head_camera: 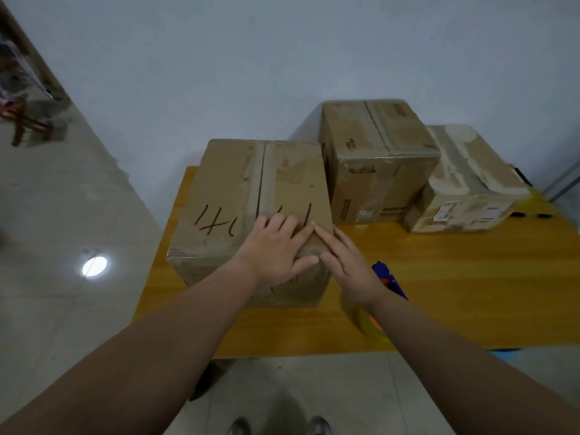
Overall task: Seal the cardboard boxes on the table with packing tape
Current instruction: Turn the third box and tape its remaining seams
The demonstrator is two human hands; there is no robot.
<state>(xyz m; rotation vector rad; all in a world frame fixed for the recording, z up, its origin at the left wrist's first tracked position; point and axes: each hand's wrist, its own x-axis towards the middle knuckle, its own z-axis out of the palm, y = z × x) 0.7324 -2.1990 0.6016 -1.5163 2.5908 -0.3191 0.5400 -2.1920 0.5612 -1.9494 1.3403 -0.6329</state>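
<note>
Glossy yellow tabletop [455, 287]; left hand [276, 249], right hand [348, 271] flat, unclenched, on scuffed cardboard box [232, 183].

Premises present as a plain storeroom or packing room. Grounds: a bare pale wall [219, 58]; a glossy light tiled floor [62, 215] showing the reflection of a ceiling lamp [94, 266]; a small yellow wooden table [455, 293] set by that wall. It bears three worn cardboard cartons: a hand-marked box [238, 189], a printed box [376, 158] and a labelled box [464, 186], the latter two carrying old tape. A tape dispenser [387, 279] with its roll lies on the table. At far left stands a wooden stool [25, 120] among blurred clutter.
</note>
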